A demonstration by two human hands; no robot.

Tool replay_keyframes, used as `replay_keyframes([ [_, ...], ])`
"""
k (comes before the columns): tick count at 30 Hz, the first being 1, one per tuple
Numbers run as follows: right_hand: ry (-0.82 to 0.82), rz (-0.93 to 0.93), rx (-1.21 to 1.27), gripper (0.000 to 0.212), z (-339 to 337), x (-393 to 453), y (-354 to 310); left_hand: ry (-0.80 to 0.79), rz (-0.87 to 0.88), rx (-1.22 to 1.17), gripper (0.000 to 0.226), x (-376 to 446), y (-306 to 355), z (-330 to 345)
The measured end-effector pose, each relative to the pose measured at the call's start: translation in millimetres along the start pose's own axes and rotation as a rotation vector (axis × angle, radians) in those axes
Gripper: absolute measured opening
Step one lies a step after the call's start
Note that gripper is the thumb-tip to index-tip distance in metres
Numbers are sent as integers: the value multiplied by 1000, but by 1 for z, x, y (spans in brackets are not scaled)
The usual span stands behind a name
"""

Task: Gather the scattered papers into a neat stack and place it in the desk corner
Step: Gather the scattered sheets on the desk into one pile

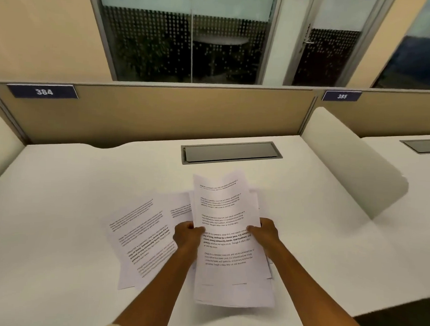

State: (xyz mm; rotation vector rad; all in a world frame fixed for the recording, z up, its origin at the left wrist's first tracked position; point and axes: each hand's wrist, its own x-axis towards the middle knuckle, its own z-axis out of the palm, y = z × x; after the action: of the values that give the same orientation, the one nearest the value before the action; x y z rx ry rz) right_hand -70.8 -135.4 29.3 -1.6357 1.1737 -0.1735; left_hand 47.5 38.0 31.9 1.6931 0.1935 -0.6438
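A loose bundle of printed white papers is held up slightly above the white desk, near its front middle. My left hand grips the bundle's left edge and my right hand grips its right edge, thumbs on top. The sheets in the bundle are uneven, with edges sticking out at the top and bottom. Other printed sheets lie fanned on the desk to the left, partly under my left forearm.
A grey cable hatch is set into the desk behind the papers. Tan partition panels with labels 384 and 385 close the back. Rounded white side dividers stand right and left. The desk's front edge runs near my right forearm.
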Motion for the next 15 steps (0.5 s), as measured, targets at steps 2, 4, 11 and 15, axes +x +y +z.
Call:
replay_keyframes([
  [2,25,12,-25,32,-11,7,5,-5,-1,12,12,1,0,18],
  [4,53,9,-57,30,-22,16,11,-3,-1,39,15,2,0,35],
  [11,100,47,-188,33,-45,48,27,65,40,203,28,8,-3,80],
  [15,88,69,-298,37,-50,61,30,93,124,343,26,13,-7,99],
])
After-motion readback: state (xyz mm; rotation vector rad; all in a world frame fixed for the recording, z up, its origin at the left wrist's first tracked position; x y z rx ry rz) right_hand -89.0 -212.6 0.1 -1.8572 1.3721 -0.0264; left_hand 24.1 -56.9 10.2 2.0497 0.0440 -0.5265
